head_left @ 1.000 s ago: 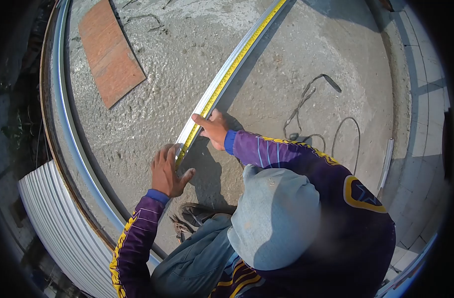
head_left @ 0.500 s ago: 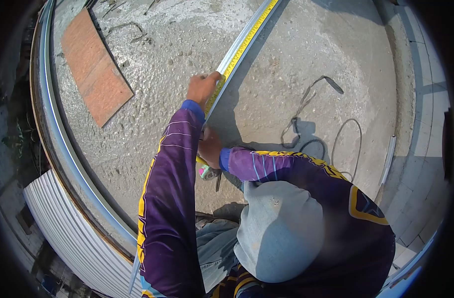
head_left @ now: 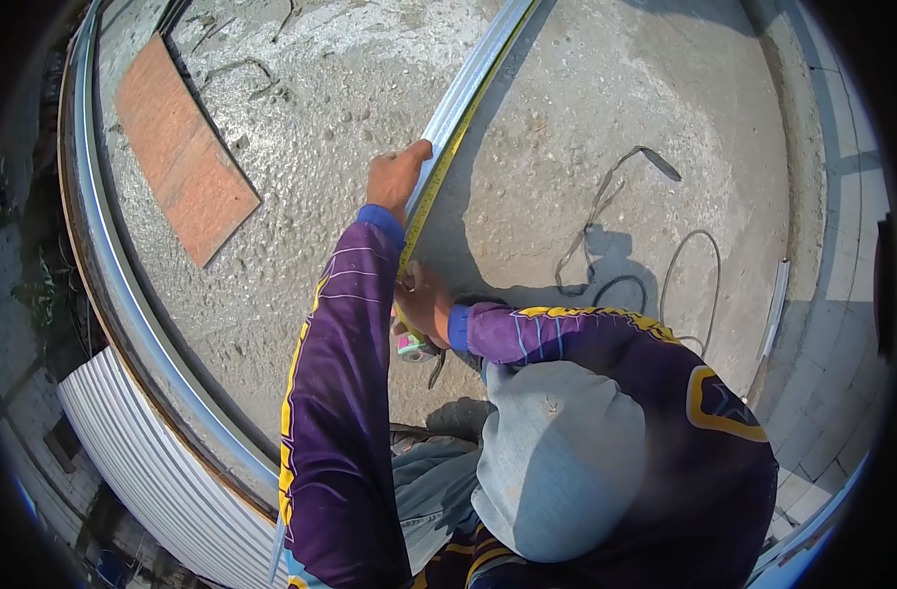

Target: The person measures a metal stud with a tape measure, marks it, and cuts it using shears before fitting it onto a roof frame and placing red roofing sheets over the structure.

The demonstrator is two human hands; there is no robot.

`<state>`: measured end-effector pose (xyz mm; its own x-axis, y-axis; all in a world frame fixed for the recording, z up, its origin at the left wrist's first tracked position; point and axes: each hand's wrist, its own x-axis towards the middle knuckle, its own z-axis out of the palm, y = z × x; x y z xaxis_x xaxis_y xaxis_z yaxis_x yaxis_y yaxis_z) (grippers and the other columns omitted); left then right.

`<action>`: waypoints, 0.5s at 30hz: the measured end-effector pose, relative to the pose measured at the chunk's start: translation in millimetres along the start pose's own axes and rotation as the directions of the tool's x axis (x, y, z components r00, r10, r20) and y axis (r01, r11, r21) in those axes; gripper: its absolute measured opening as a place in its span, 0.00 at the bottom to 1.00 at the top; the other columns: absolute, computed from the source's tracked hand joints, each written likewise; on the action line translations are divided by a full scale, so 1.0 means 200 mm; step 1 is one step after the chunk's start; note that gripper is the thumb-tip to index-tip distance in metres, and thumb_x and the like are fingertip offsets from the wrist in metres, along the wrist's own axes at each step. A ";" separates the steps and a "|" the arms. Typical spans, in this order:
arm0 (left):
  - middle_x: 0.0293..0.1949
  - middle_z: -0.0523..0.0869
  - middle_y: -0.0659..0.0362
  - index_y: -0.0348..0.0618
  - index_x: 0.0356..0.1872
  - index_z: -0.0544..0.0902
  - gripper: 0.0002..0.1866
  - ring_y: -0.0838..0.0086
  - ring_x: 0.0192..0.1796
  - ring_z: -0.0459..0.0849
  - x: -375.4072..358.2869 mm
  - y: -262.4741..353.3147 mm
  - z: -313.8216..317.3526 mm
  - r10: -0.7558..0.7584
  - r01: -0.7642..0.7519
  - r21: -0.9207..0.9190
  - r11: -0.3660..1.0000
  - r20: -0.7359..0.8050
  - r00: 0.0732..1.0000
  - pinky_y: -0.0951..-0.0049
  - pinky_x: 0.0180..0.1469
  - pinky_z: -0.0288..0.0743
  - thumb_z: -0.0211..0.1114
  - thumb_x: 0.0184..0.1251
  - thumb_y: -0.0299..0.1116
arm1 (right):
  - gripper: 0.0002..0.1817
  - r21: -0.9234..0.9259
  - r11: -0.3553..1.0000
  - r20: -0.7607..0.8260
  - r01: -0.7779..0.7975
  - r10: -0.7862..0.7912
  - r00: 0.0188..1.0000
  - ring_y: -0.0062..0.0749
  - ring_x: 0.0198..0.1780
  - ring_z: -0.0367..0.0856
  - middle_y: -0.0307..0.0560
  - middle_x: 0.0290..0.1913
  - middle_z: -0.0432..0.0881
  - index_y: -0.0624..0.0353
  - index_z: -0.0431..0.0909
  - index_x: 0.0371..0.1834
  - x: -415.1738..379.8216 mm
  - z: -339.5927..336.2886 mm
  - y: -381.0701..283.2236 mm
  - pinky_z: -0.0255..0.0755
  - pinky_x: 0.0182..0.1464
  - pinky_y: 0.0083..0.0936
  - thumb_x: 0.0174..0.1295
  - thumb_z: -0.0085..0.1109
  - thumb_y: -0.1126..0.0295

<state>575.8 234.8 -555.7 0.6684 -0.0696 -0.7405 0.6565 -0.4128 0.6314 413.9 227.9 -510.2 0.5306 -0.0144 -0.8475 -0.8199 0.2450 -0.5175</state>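
Note:
A long silvery metal channel runs from near my hands up to the top of the view. My left hand is closed around its near part, thumb along the upper face. The yellow tape measure blade lies along the channel's right side, turned partly on edge. Lower down, my right hand pinches the blade near the channel's near end. The tape measure's green and pink case, with a dark strap, hangs just below that hand. My left sleeve hides the channel's near end.
A reddish-brown board lies on the rough concrete floor at left. A dark cord curls on the right. A long metal rail borders the left edge, with a corrugated sheet beyond it. A short metal strip lies far right.
The tape blade has shifted from the channel's upper face to its right side and tipped on edge. My right hand has moved slightly right. My left hand stays on the channel.

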 end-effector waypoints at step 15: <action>0.18 0.76 0.59 0.35 0.18 0.79 0.21 0.76 0.23 0.71 -0.43 0.18 -0.38 0.414 -0.413 0.033 0.910 -0.068 0.907 0.66 0.27 0.64 0.64 0.55 0.46 | 0.22 0.093 0.982 -0.244 0.164 -0.137 0.960 0.44 0.37 0.86 0.56 0.37 0.81 0.71 0.74 0.46 0.15 -0.87 -0.10 0.85 0.41 0.41 0.70 0.56 0.56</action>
<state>568.8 295.0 -452.3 0.9026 -0.1721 -0.3946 0.3098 -0.3767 0.8730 408.9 53.1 -545.2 0.5698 -0.2836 -0.7713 -0.6982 0.3280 -0.6364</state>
